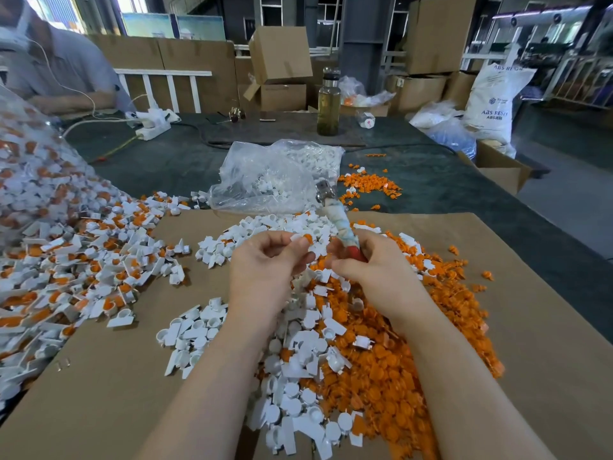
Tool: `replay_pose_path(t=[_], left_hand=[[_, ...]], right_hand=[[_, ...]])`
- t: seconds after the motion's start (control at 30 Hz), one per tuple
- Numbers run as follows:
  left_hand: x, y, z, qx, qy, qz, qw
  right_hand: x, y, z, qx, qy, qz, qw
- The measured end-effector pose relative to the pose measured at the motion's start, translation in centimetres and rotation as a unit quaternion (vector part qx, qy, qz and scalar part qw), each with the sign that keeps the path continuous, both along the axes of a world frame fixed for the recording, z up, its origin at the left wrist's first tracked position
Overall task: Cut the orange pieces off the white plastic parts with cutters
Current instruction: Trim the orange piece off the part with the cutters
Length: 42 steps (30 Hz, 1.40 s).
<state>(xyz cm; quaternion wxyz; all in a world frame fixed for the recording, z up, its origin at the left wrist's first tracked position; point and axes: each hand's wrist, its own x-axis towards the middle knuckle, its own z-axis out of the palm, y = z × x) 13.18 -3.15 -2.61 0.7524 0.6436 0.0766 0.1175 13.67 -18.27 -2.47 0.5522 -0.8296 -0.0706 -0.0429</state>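
My left hand (265, 260) pinches a small white plastic part with an orange piece (303, 238) at its fingertips, above the cardboard. My right hand (371, 260) grips the cutters (338, 220) by their cloth-wrapped handles, red at the lower end; the metal head points up and away. The cutter jaws are apart from the held part. A big heap of uncut white-and-orange parts (66, 260) lies at the left. Cut white parts (292, 360) and loose orange pieces (398, 360) lie piled under and between my forearms.
A cardboard sheet (116, 393) covers the near table. A clear plastic bag of white parts (275, 177) lies behind it, with more orange pieces (368, 185) to its right. A bottle (329, 104), a power strip (152, 127) and boxes stand farther back. A person (56, 71) sits far left.
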Motion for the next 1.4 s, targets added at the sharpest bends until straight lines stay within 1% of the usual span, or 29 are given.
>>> replay_pose_path(t=[0.13, 0.23, 0.33, 0.53, 0.7, 0.8, 0.97, 1.2, 1.33, 1.4], left_hand=[[0.1, 0.5, 0.0, -0.056, -0.011, -0.017, 0.998], [0.2, 0.8, 0.0, -0.071, -0.024, -0.017, 0.997], [0.3, 1.0, 0.0, -0.088, -0.036, -0.016, 0.995], [0.4, 1.3, 0.0, -0.091, -0.052, -0.020, 0.994], [0.5, 1.4, 0.0, -0.076, -0.067, -0.028, 0.994], [0.5, 1.5, 0.0, -0.077, -0.072, -0.028, 0.994], [0.5, 1.5, 0.0, -0.090, -0.074, -0.017, 0.993], [0.6, 1.6, -0.1, -0.079, -0.083, -0.009, 0.993], [0.7, 1.9, -0.1, -0.107, -0.051, -0.029, 0.992], [0.7, 2.4, 0.0, -0.148, -0.021, -0.037, 0.988]], right_hand=[[-0.1, -1.0, 0.2, -0.024, 0.053, 0.048, 0.997], [-0.1, -1.4, 0.1, -0.061, 0.077, 0.089, 0.991], [-0.3, -1.4, 0.3, -0.077, 0.083, 0.118, 0.987], [-0.7, -1.2, 1.0, -0.107, 0.091, 0.144, 0.980], [-0.8, -1.0, 1.1, -0.110, 0.090, 0.169, 0.975], [-0.8, -0.8, 1.0, -0.130, 0.073, 0.160, 0.976], [-0.6, -0.2, 0.3, -0.165, 0.005, 0.145, 0.976], [-0.1, 0.1, -0.3, -0.181, -0.011, 0.132, 0.975], [0.1, 0.1, -0.6, -0.202, -0.020, 0.128, 0.971], [0.2, 0.2, -0.9, -0.221, -0.036, 0.114, 0.968]])
